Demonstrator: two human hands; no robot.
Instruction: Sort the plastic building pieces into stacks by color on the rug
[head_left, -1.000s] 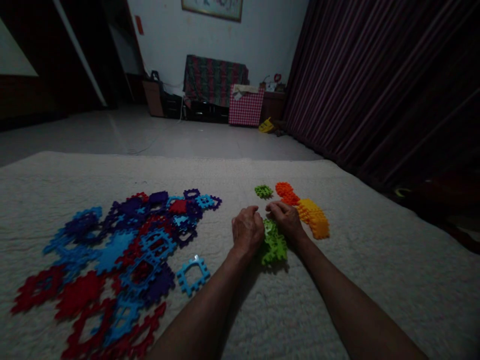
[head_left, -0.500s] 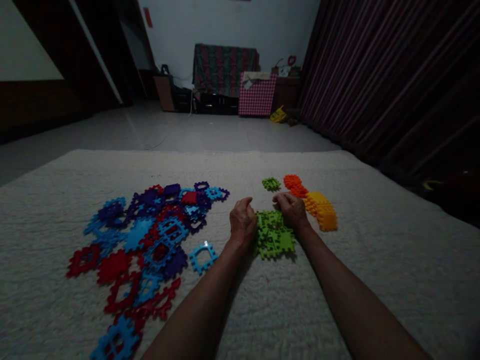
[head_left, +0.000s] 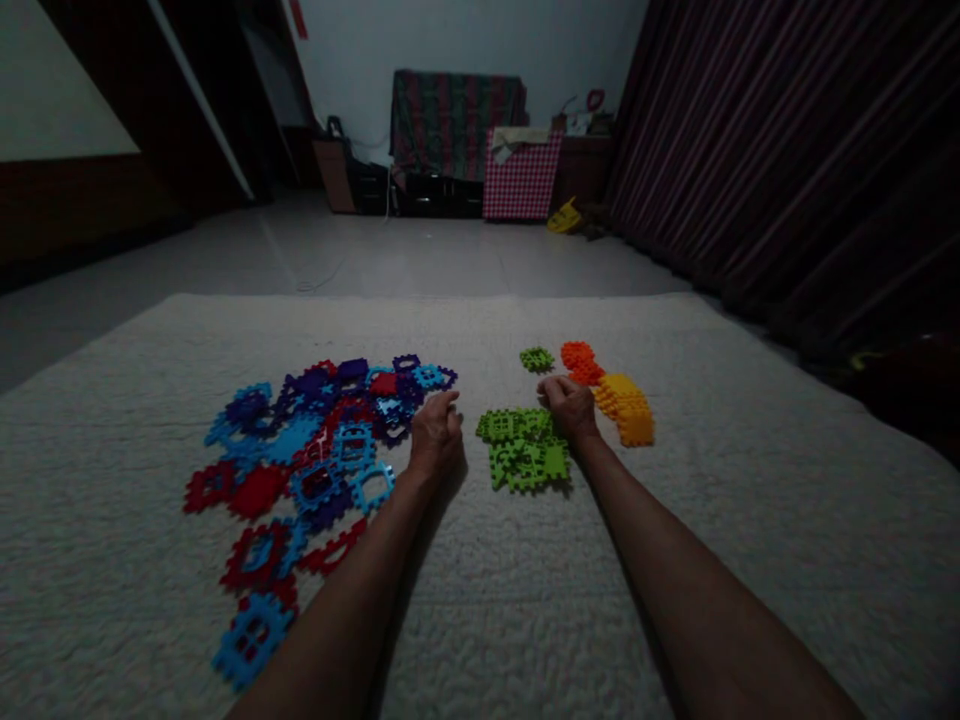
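1. At the far left of the spread, a loose pile of toothed plastic pieces (head_left: 259,490) in red, blue and purple is scattered over a pale quilted cloth (head_left: 750,560), many of them overlapped.
2. Nearest the viewer in that group, a blue window-shaped piece (head_left: 232,652) is laid beside the left forearm.
3. At the pile's right side, a light blue frame (head_left: 387,470) is set close to the left wrist.
4. The left hand (head_left: 436,437) is held just right of the pile, its fingers loosely curled and the index finger pointed forward.
5. Between the two hands, a cluster of green pieces (head_left: 525,455) is gathered, stacked and partly overlapped on the cloth; beyond it, a small green stack (head_left: 536,359) is set apart.
6. The right hand (head_left: 571,405) is placed at the cluster's right edge, its fingers bent inward; in this dim light, whether anything is gripped by either hand cannot be told.
7. Beyond the right hand, orange pieces (head_left: 579,360) are heaped, and next to them yellow pieces (head_left: 630,415) are fanned in an overlapping row.
8. The right background is covered by a dark purple curtain (head_left: 720,150).
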